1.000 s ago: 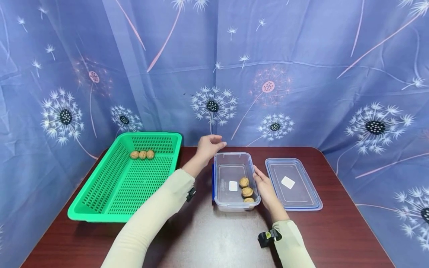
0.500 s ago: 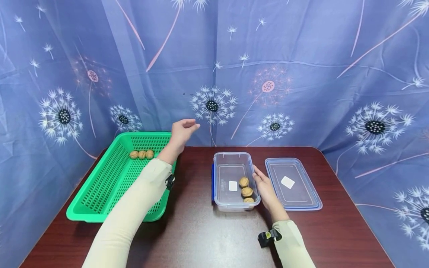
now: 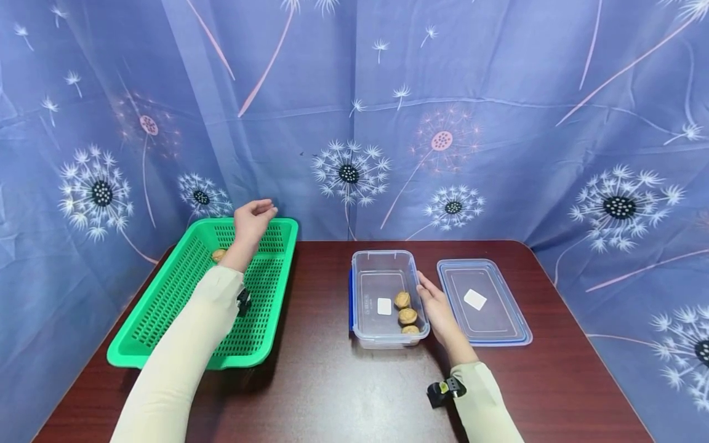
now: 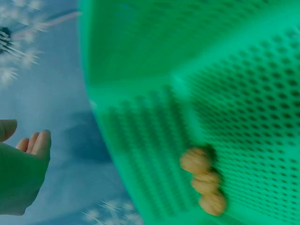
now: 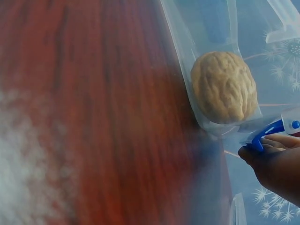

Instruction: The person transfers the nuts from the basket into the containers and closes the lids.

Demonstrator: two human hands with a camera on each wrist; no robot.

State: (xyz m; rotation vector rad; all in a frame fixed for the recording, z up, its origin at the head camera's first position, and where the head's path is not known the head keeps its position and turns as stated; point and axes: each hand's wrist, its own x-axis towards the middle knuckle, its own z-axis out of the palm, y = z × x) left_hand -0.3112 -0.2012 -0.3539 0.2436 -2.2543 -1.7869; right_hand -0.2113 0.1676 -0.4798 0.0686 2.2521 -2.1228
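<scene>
Three walnuts (image 3: 407,315) already lie in the clear box (image 3: 382,266) that the right hand (image 3: 437,311) steadies with straight fingers, while the left hand (image 3: 252,220), loosely curled and empty, hovers over the green basket (image 3: 166,307) where three walnuts (image 4: 204,180) remain.

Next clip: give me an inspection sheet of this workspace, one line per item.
Surface: dark wooden table, glare patch at the near edge.
Job's things: green basket with three walnuts; clear box with three walnuts.
Clutter: box lid lying flat to the right of the box.
Grips: left hand raised over the basket, holding nothing; right hand against the box's right wall.
Cables: nothing seen.
Surroundings: blue dandelion-print cloth.
</scene>
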